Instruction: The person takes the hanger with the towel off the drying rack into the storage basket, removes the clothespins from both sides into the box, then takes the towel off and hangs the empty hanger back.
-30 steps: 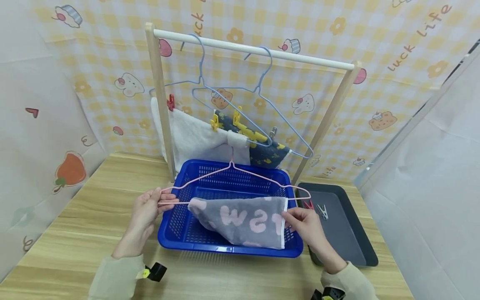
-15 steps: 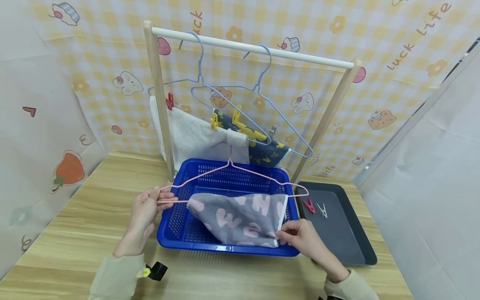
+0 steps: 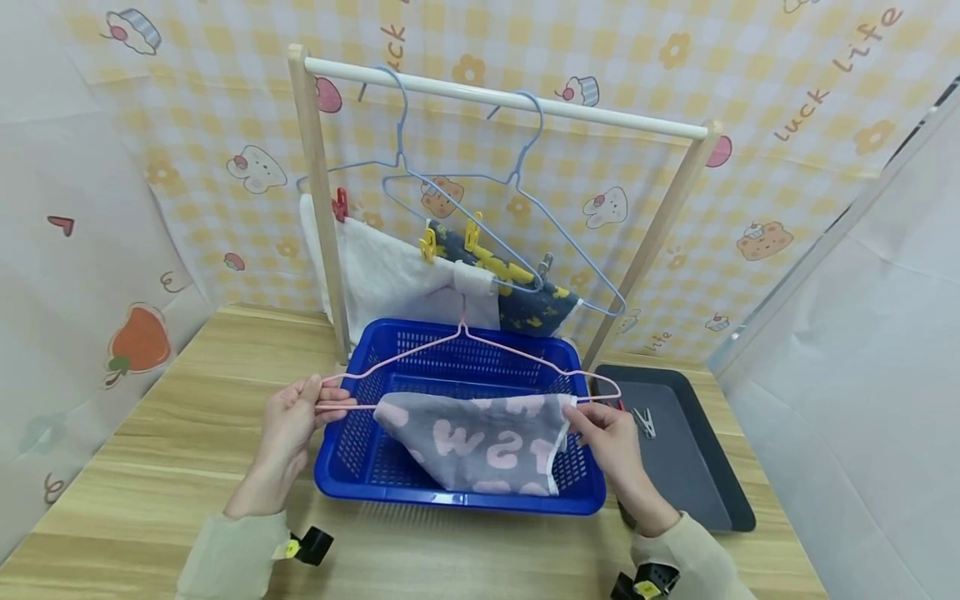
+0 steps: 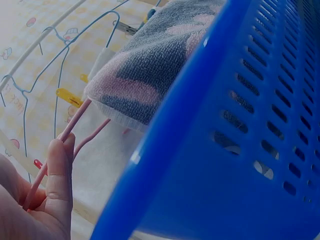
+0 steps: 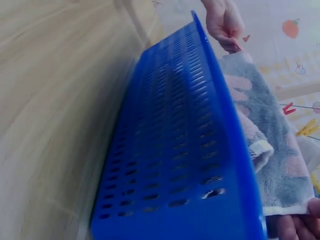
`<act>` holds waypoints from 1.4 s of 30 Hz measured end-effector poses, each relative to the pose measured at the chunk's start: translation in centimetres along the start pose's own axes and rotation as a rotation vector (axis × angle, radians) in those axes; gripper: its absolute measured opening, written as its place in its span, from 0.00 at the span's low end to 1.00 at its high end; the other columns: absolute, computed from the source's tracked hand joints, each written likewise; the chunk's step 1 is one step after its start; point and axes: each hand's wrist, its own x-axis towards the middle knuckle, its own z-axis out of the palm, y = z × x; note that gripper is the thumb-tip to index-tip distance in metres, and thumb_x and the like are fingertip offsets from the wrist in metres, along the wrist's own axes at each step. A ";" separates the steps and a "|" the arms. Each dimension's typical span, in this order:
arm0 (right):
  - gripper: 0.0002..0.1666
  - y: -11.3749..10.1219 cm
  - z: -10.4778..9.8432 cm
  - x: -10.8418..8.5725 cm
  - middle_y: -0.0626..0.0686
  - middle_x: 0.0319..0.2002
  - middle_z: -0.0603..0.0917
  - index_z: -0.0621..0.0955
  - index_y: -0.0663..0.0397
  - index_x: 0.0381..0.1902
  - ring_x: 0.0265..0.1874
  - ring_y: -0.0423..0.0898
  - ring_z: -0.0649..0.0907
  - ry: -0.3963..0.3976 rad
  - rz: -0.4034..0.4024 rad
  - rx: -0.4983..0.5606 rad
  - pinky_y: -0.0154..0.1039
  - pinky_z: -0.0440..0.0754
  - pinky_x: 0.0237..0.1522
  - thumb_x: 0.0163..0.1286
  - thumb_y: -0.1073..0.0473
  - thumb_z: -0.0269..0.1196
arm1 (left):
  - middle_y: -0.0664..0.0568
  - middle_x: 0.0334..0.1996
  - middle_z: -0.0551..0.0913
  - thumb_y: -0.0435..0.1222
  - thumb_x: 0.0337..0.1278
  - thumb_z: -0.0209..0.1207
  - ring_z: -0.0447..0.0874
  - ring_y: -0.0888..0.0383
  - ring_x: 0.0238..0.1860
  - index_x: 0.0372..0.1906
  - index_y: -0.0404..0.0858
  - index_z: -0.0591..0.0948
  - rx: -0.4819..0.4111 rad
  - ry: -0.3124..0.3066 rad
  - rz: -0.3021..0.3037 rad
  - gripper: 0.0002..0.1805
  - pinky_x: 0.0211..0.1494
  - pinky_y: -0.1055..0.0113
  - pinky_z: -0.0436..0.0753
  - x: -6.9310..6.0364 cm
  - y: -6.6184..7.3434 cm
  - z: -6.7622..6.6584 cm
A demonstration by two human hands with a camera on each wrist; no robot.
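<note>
A grey towel (image 3: 487,442) with pink letters hangs folded over the lower bar of a pink wire hanger (image 3: 517,347), above a blue basket (image 3: 457,498). My left hand (image 3: 294,421) grips the hanger's left end; in the left wrist view the thumb (image 4: 59,175) lies along the pink wire. With thumb and fingers, my right hand (image 3: 611,437) pinches the towel's white-edged upper right corner by the bar. The right wrist view shows the towel (image 5: 275,130) beyond the basket wall, with only fingertips (image 5: 287,229) of the right hand at the bottom corner.
Behind the basket stands a rack with a white rail (image 3: 480,92). Blue hangers (image 3: 517,177) on it carry a white towel (image 3: 390,275) and a dark yellow-patterned cloth (image 3: 536,308), held by clips. A grey tray (image 3: 690,450) with a silver clip (image 3: 643,422) lies at right.
My right hand went down to the towel's lower right corner, then back up to its upper corner by the bar. The towel's face shifted with it. My left hand kept its grip.
</note>
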 end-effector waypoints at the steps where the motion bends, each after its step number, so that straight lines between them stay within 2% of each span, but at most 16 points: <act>1: 0.10 0.0 0.0 -0.1 0.55 0.19 0.82 0.84 0.67 0.28 0.17 0.41 0.78 -0.001 -0.016 -0.016 0.31 0.81 0.21 0.61 0.63 0.66 | 0.61 0.21 0.82 0.38 0.75 0.35 0.83 0.68 0.26 0.53 0.23 0.67 -0.004 0.003 -0.003 0.21 0.33 0.78 0.83 0.0 0.0 0.0; 4: 0.08 -0.4 -0.1 -1.1 0.54 0.18 0.81 0.83 0.64 0.24 0.15 0.37 0.75 -0.039 -0.067 -0.077 0.30 0.77 0.19 0.59 0.64 0.67 | 0.61 0.21 0.82 0.38 0.75 0.35 0.83 0.68 0.26 0.52 0.23 0.68 -0.014 0.018 -0.008 0.21 0.33 0.78 0.83 0.0 -0.2 0.1; 8: 0.07 -1.2 -0.3 -2.6 0.53 0.17 0.81 0.82 0.61 0.20 0.16 0.34 0.73 -0.135 -0.195 -0.168 0.29 0.72 0.17 0.57 0.68 0.67 | 0.62 0.21 0.82 0.39 0.75 0.35 0.84 0.68 0.26 0.51 0.25 0.69 -0.012 0.037 0.003 0.20 0.34 0.78 0.83 0.0 -0.3 0.2; 11: 0.08 -0.6 -0.4 -3.0 0.50 0.16 0.80 0.82 0.58 0.19 0.14 0.31 0.70 -0.229 -0.290 -0.211 0.27 0.69 0.14 0.56 0.69 0.67 | 0.63 0.21 0.82 0.39 0.75 0.35 0.84 0.68 0.26 0.51 0.26 0.69 -0.007 0.045 0.006 0.20 0.34 0.78 0.83 0.0 -0.3 0.2; 13: 0.08 0.2 -0.4 -3.0 0.48 0.16 0.80 0.83 0.56 0.19 0.14 0.30 0.70 -0.287 -0.313 -0.217 0.27 0.67 0.13 0.57 0.68 0.67 | 0.63 0.21 0.82 0.39 0.75 0.35 0.84 0.69 0.26 0.52 0.25 0.68 -0.004 0.047 0.005 0.21 0.34 0.78 0.83 0.0 -0.3 0.2; 15: 0.08 0.7 -0.5 -2.8 0.45 0.15 0.79 0.83 0.54 0.19 0.13 0.29 0.68 -0.314 -0.306 -0.222 0.26 0.65 0.13 0.57 0.65 0.68 | 0.63 0.21 0.82 0.40 0.74 0.35 0.84 0.69 0.26 0.53 0.25 0.68 -0.001 0.048 0.005 0.21 0.34 0.78 0.83 0.0 -0.3 0.2; 17: 0.07 0.8 -0.5 -2.6 0.45 0.16 0.80 0.83 0.54 0.21 0.15 0.30 0.69 -0.304 -0.260 -0.207 0.26 0.68 0.15 0.57 0.63 0.69 | 0.63 0.20 0.82 0.40 0.74 0.36 0.83 0.69 0.26 0.53 0.24 0.68 0.004 0.046 0.008 0.21 0.33 0.78 0.83 0.0 -0.3 0.2; 20: 0.06 0.4 -0.5 -2.1 0.47 0.21 0.81 0.84 0.57 0.26 0.19 0.34 0.74 -0.230 -0.133 -0.148 0.27 0.74 0.22 0.58 0.60 0.69 | 0.63 0.20 0.82 0.38 0.75 0.36 0.83 0.69 0.25 0.51 0.23 0.68 0.007 0.046 0.015 0.20 0.32 0.78 0.83 -0.1 -0.4 0.2; 23: 0.10 -0.2 -0.3 -1.4 0.52 0.28 0.84 0.84 0.62 0.34 0.27 0.40 0.80 -0.147 0.014 -0.049 0.30 0.80 0.30 0.61 0.59 0.67 | 0.62 0.19 0.82 0.37 0.74 0.36 0.83 0.68 0.24 0.49 0.24 0.69 -0.003 0.046 0.020 0.19 0.31 0.78 0.83 -0.1 -0.5 0.3; 27: 0.13 -0.6 -0.2 -0.6 0.55 0.28 0.84 0.82 0.69 0.35 0.30 0.45 0.82 -0.070 0.107 0.049 0.32 0.82 0.30 0.64 0.60 0.63 | 0.61 0.19 0.82 0.36 0.74 0.37 0.83 0.68 0.24 0.45 0.26 0.71 -0.020 0.044 0.019 0.17 0.30 0.78 0.83 -0.1 -0.5 0.3; 29: 0.13 -0.6 -0.1 -0.3 0.55 0.25 0.84 0.81 0.71 0.33 0.28 0.44 0.82 -0.056 0.121 0.075 0.32 0.82 0.28 0.65 0.61 0.63 | 0.61 0.19 0.82 0.36 0.74 0.37 0.83 0.68 0.24 0.44 0.27 0.71 -0.024 0.044 0.017 0.17 0.30 0.78 0.83 -0.1 -0.5 0.3; 32: 0.13 -0.3 -0.1 -0.3 0.54 0.22 0.83 0.82 0.71 0.28 0.23 0.42 0.81 -0.068 0.124 0.061 0.32 0.81 0.26 0.64 0.62 0.64 | 0.61 0.19 0.82 0.36 0.74 0.36 0.83 0.67 0.24 0.44 0.27 0.71 -0.028 0.043 0.015 0.16 0.31 0.78 0.83 -0.2 -0.5 0.3; 37: 0.11 0.3 -0.3 -1.0 0.57 0.22 0.84 0.83 0.65 0.23 0.23 0.46 0.81 -0.160 0.093 -0.034 0.33 0.80 0.27 0.61 0.62 0.66 | 0.62 0.19 0.82 0.37 0.74 0.36 0.83 0.68 0.25 0.44 0.29 0.71 -0.025 0.050 0.013 0.16 0.32 0.78 0.83 -0.2 -0.5 0.3; 42: 0.11 0.4 -0.7 -2.0 0.53 0.18 0.81 0.82 0.59 0.19 0.19 0.40 0.76 -0.250 0.018 -0.129 0.28 0.73 0.21 0.60 0.62 0.67 | 0.63 0.20 0.82 0.39 0.74 0.36 0.84 0.68 0.26 0.51 0.25 0.69 -0.002 0.052 0.013 0.20 0.33 0.77 0.83 -0.1 -0.5 0.3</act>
